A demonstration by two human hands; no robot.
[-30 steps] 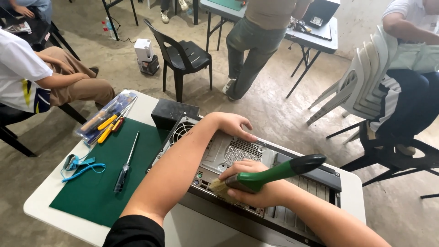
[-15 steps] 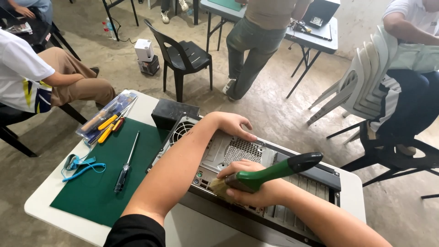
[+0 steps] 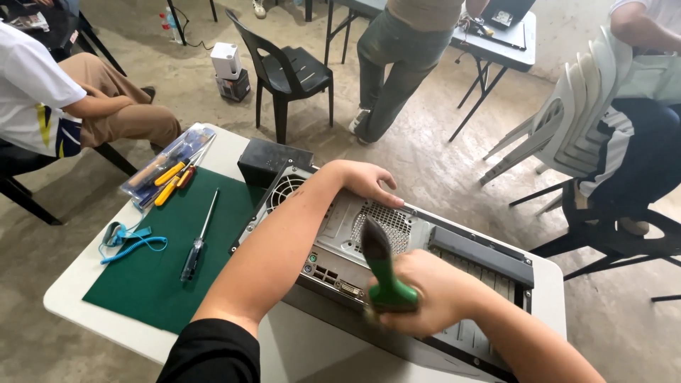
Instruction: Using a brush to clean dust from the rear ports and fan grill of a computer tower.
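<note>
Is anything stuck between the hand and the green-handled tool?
No. The right hand wraps straight around the green-handled tool, skin on handle with nothing between. The left hand rests bare on the computer case just beyond it, also with nothing visible in between.

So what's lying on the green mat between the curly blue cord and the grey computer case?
A long black-handled screwdriver lies on the green mat, between the curly blue cord and the grey computer case, in the head view.
</note>
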